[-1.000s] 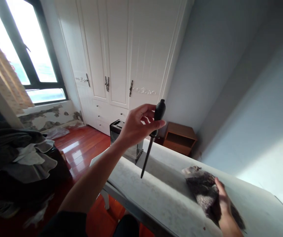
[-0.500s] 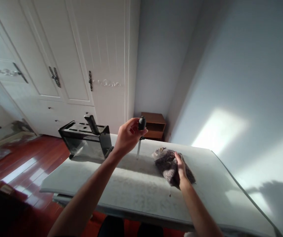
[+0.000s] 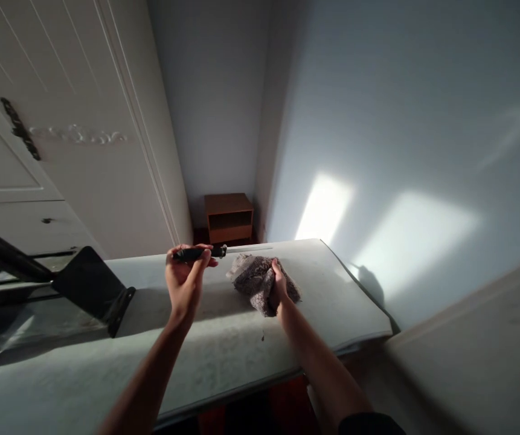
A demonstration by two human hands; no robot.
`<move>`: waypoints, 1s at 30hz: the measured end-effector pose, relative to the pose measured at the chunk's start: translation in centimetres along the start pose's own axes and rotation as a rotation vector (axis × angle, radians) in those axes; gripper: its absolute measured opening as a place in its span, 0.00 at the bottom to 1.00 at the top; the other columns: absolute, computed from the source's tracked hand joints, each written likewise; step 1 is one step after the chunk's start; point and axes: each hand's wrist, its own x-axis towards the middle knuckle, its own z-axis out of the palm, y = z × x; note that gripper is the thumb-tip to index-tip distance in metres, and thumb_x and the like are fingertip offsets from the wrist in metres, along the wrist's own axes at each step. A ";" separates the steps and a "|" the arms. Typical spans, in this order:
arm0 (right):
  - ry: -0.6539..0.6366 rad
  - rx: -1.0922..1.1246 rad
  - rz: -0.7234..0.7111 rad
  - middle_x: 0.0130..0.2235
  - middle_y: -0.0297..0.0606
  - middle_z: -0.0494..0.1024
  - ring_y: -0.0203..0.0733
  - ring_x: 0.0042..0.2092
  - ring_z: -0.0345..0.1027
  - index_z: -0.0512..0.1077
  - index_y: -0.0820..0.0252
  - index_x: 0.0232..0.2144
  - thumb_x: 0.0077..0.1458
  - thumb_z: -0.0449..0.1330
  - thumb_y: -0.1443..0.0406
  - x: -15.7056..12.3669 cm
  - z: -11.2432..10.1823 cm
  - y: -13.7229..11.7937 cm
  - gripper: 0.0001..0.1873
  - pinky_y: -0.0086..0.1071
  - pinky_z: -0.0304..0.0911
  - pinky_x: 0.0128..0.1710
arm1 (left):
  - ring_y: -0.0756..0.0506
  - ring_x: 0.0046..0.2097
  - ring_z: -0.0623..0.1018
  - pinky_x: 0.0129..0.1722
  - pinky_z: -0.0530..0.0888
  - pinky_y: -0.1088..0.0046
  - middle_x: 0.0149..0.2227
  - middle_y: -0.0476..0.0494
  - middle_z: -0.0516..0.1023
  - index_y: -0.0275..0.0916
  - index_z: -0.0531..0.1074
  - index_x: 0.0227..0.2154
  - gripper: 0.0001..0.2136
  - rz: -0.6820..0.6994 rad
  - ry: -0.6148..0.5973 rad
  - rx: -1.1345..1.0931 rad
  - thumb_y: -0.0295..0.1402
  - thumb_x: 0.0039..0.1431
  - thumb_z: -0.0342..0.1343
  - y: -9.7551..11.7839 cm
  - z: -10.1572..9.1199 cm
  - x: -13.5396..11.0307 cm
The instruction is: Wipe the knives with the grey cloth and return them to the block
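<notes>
Black-handled tool (image 3: 218, 252): in L hand (image 3: 183, 281), raised above rear part of white tbl. (image 3: 214, 362). Shaft thin, approx. horiz., tip pointing R, beyond far side of cloth. L fingers: curled closed around handle, thumb along near side. Brown-grey cloth (image 3: 258, 283): bunched on tbl. top, just R of L hand, pale end toward tool. R hand (image 3: 279, 290): closed on R portion of cloth, thumb on top; other fingers mostly hidden, their spread cannot be told. Dark speck (image 3: 263, 337): on tbl., near side of cloth. Black-framed box (image 3: 91, 284) w/ clear side: on tbl., far L, cut off by view edge. Bkgd.: brown cabinet (image 3: 229, 232) w/ open compartment, beyond tbl.; white wardrobe (image 3: 119, 187), L; sunlit wall (image 3: 423, 229), R.
</notes>
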 end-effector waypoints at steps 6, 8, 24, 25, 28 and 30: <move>-0.024 0.137 0.129 0.25 0.34 0.79 0.47 0.35 0.77 0.74 0.55 0.31 0.55 0.54 0.50 0.1 0.7 -1.1 0.17 0.40 0.75 0.37 | 0.49 0.32 0.81 0.36 0.79 0.69 0.38 0.45 0.80 0.39 0.63 0.36 0.19 -0.281 0.027 -0.136 0.36 0.49 0.68 -6.2 -0.1 -4.9; -0.066 0.150 0.146 0.26 0.35 0.80 0.48 0.37 0.77 0.74 0.55 0.31 0.54 0.55 0.49 0.0 0.8 -1.4 0.17 0.41 0.74 0.39 | 0.49 0.31 0.81 0.37 0.79 0.67 0.38 0.44 0.81 0.39 0.63 0.38 0.21 -0.351 0.068 -0.130 0.38 0.47 0.68 -7.5 0.0 -6.2; 0.015 -0.040 0.048 0.26 0.35 0.81 0.47 0.42 0.78 0.76 0.51 0.32 0.50 0.62 0.47 -2.9 2.5 -3.2 0.17 0.40 0.74 0.44 | 0.49 0.24 0.69 0.24 0.64 0.75 0.20 0.54 0.68 0.41 0.62 0.26 0.14 -0.515 -0.558 0.786 0.45 0.53 0.57 -7.7 -2.6 -4.6; 0.016 -0.062 0.045 0.26 0.34 0.81 0.47 0.42 0.78 0.77 0.52 0.32 0.50 0.62 0.47 -3.0 2.7 -3.2 0.17 0.40 0.75 0.44 | 0.49 0.26 0.69 0.26 0.64 0.75 0.23 0.52 0.70 0.41 0.63 0.25 0.14 -0.453 -0.604 0.822 0.45 0.54 0.56 -7.6 -2.6 -4.4; -0.002 -0.064 0.082 0.26 0.35 0.81 0.48 0.42 0.78 0.77 0.54 0.34 0.51 0.62 0.49 -3.2 2.9 -3.0 0.17 0.41 0.75 0.44 | 0.47 0.29 0.70 0.29 0.63 0.74 0.25 0.49 0.72 0.40 0.65 0.24 0.14 -0.395 -0.707 0.873 0.45 0.58 0.51 -7.5 -2.4 -3.8; 0.000 -0.048 0.110 0.27 0.36 0.81 0.49 0.42 0.78 0.76 0.54 0.35 0.51 0.62 0.50 -3.2 2.9 -2.8 0.16 0.42 0.75 0.44 | 0.47 0.28 0.70 0.28 0.62 0.73 0.23 0.48 0.71 0.40 0.66 0.23 0.16 -0.429 -0.762 0.888 0.45 0.60 0.48 -7.6 -2.4 -3.4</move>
